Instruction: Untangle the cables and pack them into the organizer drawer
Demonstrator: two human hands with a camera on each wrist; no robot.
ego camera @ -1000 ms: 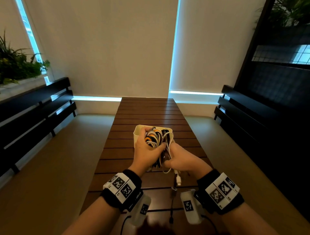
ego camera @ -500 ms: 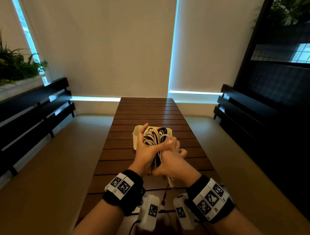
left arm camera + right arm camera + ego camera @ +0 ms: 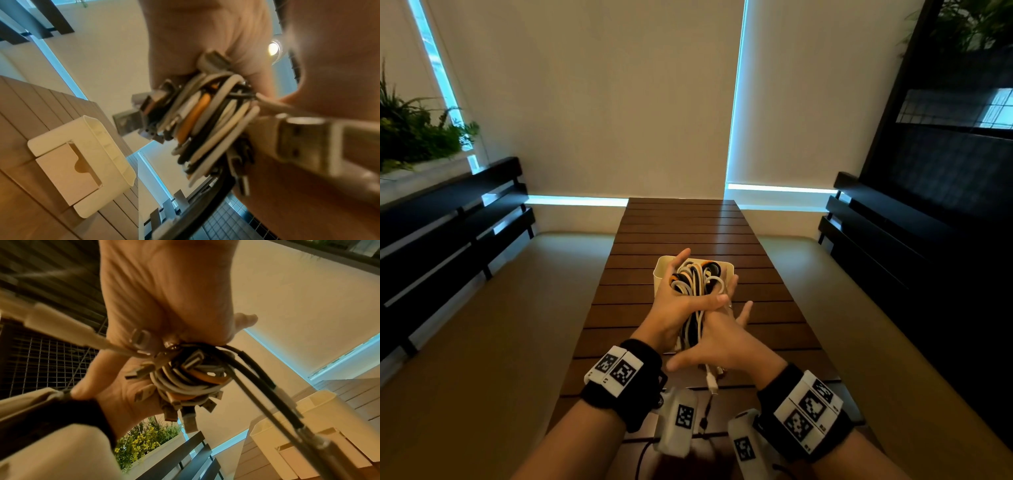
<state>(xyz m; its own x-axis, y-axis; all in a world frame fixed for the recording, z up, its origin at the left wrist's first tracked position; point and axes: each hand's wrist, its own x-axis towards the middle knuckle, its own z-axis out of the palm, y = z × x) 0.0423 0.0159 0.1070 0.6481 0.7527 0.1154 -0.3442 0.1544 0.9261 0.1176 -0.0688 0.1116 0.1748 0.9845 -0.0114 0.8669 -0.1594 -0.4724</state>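
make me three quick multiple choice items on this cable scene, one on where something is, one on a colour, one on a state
1. Where is the cable bundle?
A. held up between both hands, in front of the white organizer box
B. lying flat on the bench
C. hanging off the far end of the table

2. Which colour shows among the white and black cables?
A. green
B. orange
C. purple

3. What is the state of the left hand?
A. resting flat on the wooden table
B. hanging idle at the person's side
C. holding the bundle, thumb across its front

Answers:
1 A: in the head view the bundle sits between the left hand and the right hand, raised in front of the box.
2 B: an orange strand runs through the coils in the left wrist view.
3 C: the thumb lies across the cables in the head view.
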